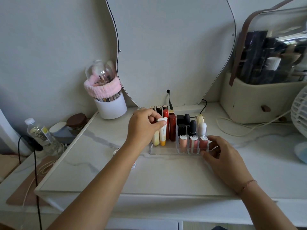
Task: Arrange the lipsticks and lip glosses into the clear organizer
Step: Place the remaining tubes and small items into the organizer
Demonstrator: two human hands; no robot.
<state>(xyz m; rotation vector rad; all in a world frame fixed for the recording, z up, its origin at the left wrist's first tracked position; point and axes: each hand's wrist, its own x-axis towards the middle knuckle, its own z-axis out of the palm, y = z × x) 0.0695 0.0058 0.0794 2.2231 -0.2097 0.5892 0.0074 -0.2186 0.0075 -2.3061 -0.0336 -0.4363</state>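
The clear organizer stands on the white vanity top in front of the mirror. Its left section holds a white tube with an orange cap, a pale yellow tube and red lipsticks. Three pink lip glosses fill the front right slots, with black lipsticks and a white one behind them. My left hand pinches the top of the white tube, which stands cap down. My right hand grips the organizer's front right corner.
A white brush holder with a pink headband stands at the back left. A water bottle and a brown-lidded jar sit further left. A cream cosmetic case, a white fan and loose cables lie to the right.
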